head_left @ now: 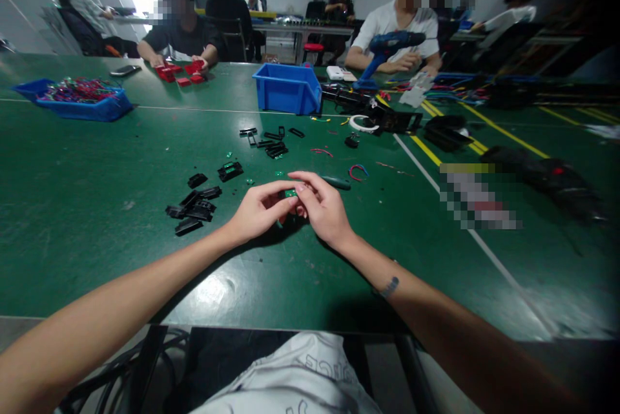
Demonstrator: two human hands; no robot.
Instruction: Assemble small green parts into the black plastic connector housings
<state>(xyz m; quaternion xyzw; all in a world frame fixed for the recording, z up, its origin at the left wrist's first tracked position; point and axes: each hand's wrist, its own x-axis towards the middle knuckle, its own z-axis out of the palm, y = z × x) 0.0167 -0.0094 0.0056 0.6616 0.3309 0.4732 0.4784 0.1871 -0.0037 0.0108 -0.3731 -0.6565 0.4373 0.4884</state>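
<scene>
My left hand [261,210] and my right hand [323,206] meet above the green table, fingers closed around a small green circuit board [290,194]. Fingers cover most of the board. Left of my left hand lies a pile of black plastic housings [196,206]. A black housing with green parts in it [230,171] rests just above that pile. More black frames [275,148] are scattered farther back. Behind my right hand a dark green tool handle [338,183] lies on the table, partly hidden by the fingers.
A blue bin [288,88] stands at the back middle; a blue tray of colored wires [82,101] is at the left. A blue power drill [387,49] and black assemblies [387,118] occupy the back right. Two people sit across the table [121,207], one handling red parts [181,72].
</scene>
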